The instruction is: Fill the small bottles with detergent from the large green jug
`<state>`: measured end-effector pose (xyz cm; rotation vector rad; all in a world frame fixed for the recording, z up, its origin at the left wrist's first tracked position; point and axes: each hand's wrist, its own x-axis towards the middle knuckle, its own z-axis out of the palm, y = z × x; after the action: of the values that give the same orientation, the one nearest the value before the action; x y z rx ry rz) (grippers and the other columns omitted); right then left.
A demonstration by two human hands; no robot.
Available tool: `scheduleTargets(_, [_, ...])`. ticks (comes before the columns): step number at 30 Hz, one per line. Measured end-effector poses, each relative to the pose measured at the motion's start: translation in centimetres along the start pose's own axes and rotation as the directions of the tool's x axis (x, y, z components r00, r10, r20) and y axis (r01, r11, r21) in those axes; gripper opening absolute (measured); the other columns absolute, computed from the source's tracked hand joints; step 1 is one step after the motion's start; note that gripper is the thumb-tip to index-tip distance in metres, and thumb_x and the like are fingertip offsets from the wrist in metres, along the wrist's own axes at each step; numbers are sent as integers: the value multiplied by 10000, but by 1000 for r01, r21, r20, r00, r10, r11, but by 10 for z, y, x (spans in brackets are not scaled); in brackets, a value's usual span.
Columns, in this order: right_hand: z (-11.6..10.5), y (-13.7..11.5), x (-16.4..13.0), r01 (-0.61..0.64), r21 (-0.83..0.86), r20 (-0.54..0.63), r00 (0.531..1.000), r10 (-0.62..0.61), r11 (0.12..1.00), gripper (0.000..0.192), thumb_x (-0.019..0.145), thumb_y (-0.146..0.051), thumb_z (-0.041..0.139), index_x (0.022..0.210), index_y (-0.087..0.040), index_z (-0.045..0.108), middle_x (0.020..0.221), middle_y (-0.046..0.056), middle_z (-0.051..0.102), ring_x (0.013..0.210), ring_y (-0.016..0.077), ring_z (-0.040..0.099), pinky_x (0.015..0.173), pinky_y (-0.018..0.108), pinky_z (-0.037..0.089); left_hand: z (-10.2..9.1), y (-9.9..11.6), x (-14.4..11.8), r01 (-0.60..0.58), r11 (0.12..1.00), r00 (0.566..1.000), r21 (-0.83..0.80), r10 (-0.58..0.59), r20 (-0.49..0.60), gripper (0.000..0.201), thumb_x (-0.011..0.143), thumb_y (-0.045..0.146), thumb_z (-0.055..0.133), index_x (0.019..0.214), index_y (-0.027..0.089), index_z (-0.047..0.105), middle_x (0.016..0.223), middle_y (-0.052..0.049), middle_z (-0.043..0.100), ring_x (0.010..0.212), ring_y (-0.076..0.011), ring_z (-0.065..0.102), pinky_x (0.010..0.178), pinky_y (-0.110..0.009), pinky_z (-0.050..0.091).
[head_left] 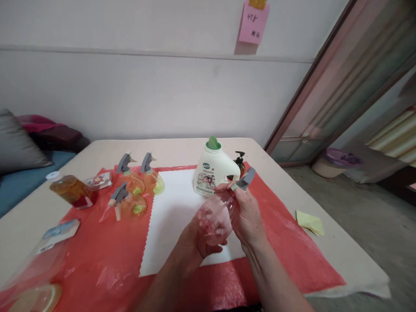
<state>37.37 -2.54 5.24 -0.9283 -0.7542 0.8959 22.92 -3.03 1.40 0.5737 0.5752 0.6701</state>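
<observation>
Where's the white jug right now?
Near the middle of the head view, the jug stands at the far end of the white sheet, left of the black pump and beyond the held spray bottle.

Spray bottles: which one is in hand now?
The pinkish one, held by the left hand and right hand; the other three, orange-tinted, stand unheld.

On the white wall (146,95), a pink paper note (248,27) with dark handwriting hangs under brownish-yellow tape (257,4). At the left, a grey fabric cushion (19,145) rests on a blue seat (60,167) near a magenta cloth (40,123). At the right, a pale round bin (326,168) with a purple plastic liner (341,157) stands on the grey floor (380,221), near a yellow-striped curtain (396,133).
</observation>
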Motion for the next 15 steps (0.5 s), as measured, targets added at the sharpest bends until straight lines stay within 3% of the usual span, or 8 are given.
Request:
scheduleTargets(2, [2, 3, 1, -4, 12, -47, 999, 5, 1000, 209, 859, -413, 600, 907, -228, 685, 1023, 47, 711, 998, 235, 631, 945, 413, 454, 3, -6, 1, -236, 961, 964, 145, 250, -89, 789, 595, 484, 851, 1263, 245, 507, 1121, -82, 673, 912, -229, 682, 751, -319, 552])
scheduleTargets(4, [5, 5, 1, -38, 34, -94, 995, 42, 999, 250, 861, -435, 602, 941, -220, 701, 1046, 56, 706, 995, 232, 628, 921, 400, 462, 4, -12, 2, -426, 825, 849, 371, 507, -151, 858, 538, 328, 893, 1275, 271, 456, 1242, -76, 605, 1089, -254, 623, 914, -373, 511])
scheduleTargets(6, [8, 7, 0, -65, 56, -138, 988, 73, 996, 287, 862, -460, 595, 950, -209, 704, 1016, 61, 705, 941, 223, 631, 870, 384, 475, 4, -18, 2, -495, 671, 732, 552, 664, -151, 856, 567, 268, 871, 1297, 276, 421, 1345, -89, 520, 1214, -263, 549, 1034, -409, 437])
scheduleTargets(8, [9, 6, 0, -56, 83, -175, 982, 70, 995, 290, 861, -473, 592, 916, -207, 696, 937, 47, 700, 856, 204, 627, 821, 366, 480, 4, -19, 2, -525, 610, 692, 593, 712, -119, 864, 590, 277, 857, 1324, 272, 401, 1408, -106, 459, 1284, -274, 495, 1083, -427, 394])
scheduleTargets(9, [9, 5, -1, -43, 89, -182, 982, 59, 995, 284, 862, -472, 591, 898, -208, 691, 902, 38, 695, 824, 194, 620, 806, 356, 478, 4, -18, 2, -539, 629, 701, 559, 704, -117, 897, 578, 302, 867, 1337, 275, 390, 1420, -109, 450, 1294, -279, 487, 1081, -427, 399])
scheduleTargets(11, [7, 1, -1, -18, 54, -166, 986, 27, 998, 271, 864, -463, 589, 873, -209, 685, 869, 25, 685, 805, 182, 604, 795, 337, 467, 3, -12, 2, -499, 758, 778, 421, 606, -168, 912, 579, 399, 871, 1345, 294, 387, 1397, -102, 490, 1240, -282, 541, 1003, -414, 476])
scheduleTargets(13, [5, -4, -2, -11, -35, -112, 994, 7, 999, 268, 863, -457, 584, 864, -211, 691, 874, 24, 681, 823, 184, 590, 799, 327, 454, 1, -4, 2, -306, 924, 906, 231, 357, -227, 799, 665, 580, 776, 1327, 279, 445, 1310, -110, 579, 1099, -280, 634, 847, -390, 557])
scheduleTargets(15, [4, -8, -3, -1, -102, -48, 999, -4, 995, 268, 858, -457, 578, 859, -217, 696, 894, 25, 681, 841, 191, 582, 797, 322, 446, -1, 1, 2, -34, 997, 980, 73, 48, -191, 721, 758, 719, 598, 1272, 218, 541, 1153, -138, 669, 901, -263, 698, 672, -350, 576])
